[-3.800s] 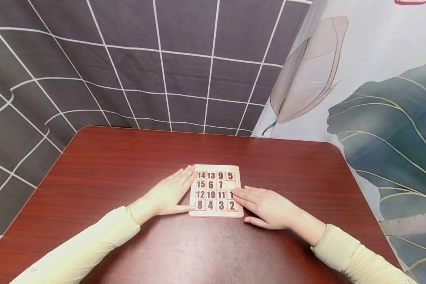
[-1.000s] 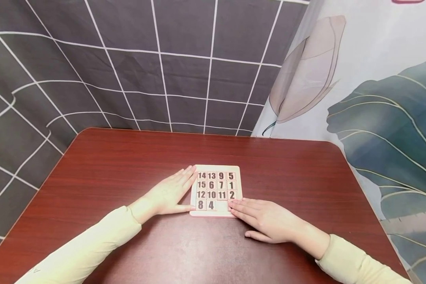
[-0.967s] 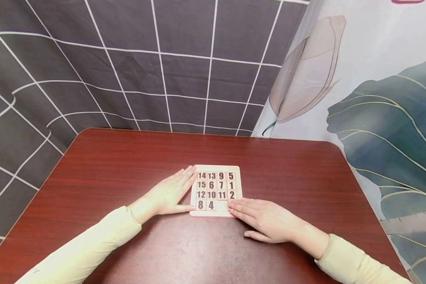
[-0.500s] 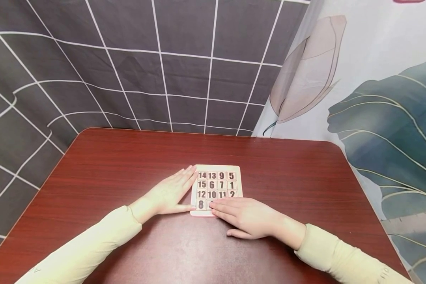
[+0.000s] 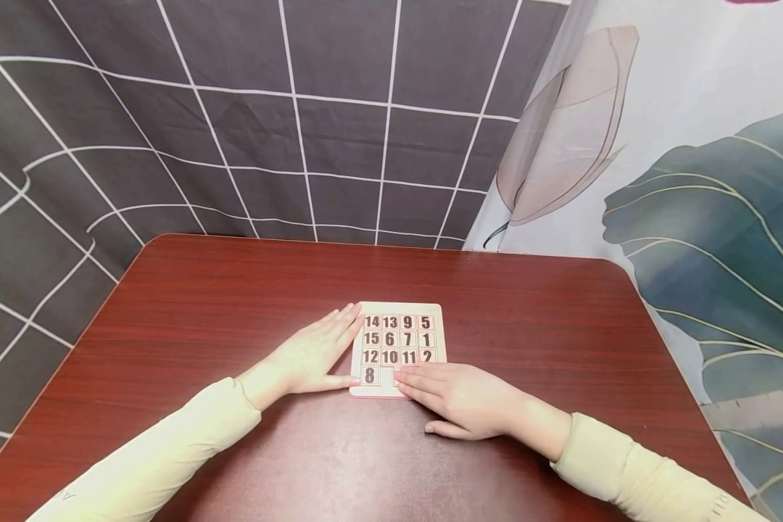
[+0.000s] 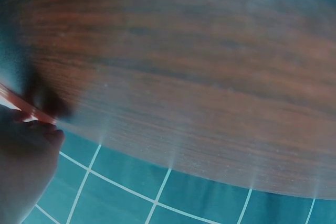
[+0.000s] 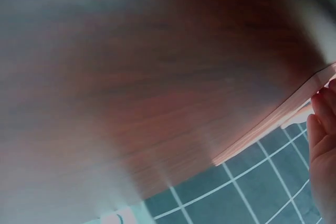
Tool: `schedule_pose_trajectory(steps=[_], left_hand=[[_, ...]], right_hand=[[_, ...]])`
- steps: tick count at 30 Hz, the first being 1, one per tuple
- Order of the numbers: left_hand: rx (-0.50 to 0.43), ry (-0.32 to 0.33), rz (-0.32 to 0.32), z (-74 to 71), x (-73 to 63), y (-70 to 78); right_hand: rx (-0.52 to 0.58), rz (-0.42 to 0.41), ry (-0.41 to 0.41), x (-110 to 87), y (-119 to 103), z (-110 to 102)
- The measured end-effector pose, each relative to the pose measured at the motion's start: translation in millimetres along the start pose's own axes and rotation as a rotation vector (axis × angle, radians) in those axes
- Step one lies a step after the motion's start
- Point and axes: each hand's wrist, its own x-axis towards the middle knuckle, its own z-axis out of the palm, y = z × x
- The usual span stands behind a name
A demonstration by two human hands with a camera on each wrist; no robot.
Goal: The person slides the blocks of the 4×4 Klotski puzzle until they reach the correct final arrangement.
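A pale sliding number puzzle (image 5: 389,338) lies flat on the table, its top rows reading 14 13 9 5 and 15 6 7 1. My left hand (image 5: 309,359) rests along its left side, straight fingers at the upper left corner and thumb at the lower left. From the right, my right hand (image 5: 466,399) lays straight fingertips on the bottom row, covering the tiles at its right end. A gap (image 5: 388,377) shows between those fingertips and the 8 tile (image 5: 369,375). In the right wrist view the puzzle's side edge (image 7: 273,121) runs up to my fingers.
The reddish-brown wooden table (image 5: 235,290) has rounded far corners. Behind it hangs a dark grey curtain (image 5: 339,130) with white grid lines. A pale curtain (image 5: 678,94) with leaf prints hangs at the right.
The 1 and 2 tiles have each gone up one row. My right hand slid left over the bottom row, then back slightly right, and the gap is now beside the 8. My left hand stays put.
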Motion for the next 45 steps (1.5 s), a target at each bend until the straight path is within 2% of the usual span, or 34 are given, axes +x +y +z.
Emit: schedule_pose_trajectory(steps=[5,9,19,26,30,39,45], left_hand=[[-0.002,-0.006,-0.006,-1.2,0.9,0.0],[-0.002,-0.009,-0.005,-1.0,1.1,-0.2],[-0.005,-0.006,0.004,0.1,0.5,-1.0],[-0.010,-0.006,-0.003,0.2,-0.4,-1.2],[-0.008,-0.005,0.003,-0.1,-0.2,-0.7],[-0.010,-0.006,-0.001,-0.7,0.1,0.0],[-0.016,-0.015,-0.006,-0.2,-0.2,0.1]], right_hand=[[-0.001,0.008,0.022,-10.2,1,-1],[0.000,-0.005,0.038,-9.4,3,1],[0.014,-0.055,0.039,21.8,4,6],[0.000,-0.042,-0.045,36.5,2,8],[-0.003,-0.030,-0.064,33.7,1,5],[0.005,-0.030,-0.018,10.7,3,1],[0.003,-0.017,0.000,7.0,6,2]])
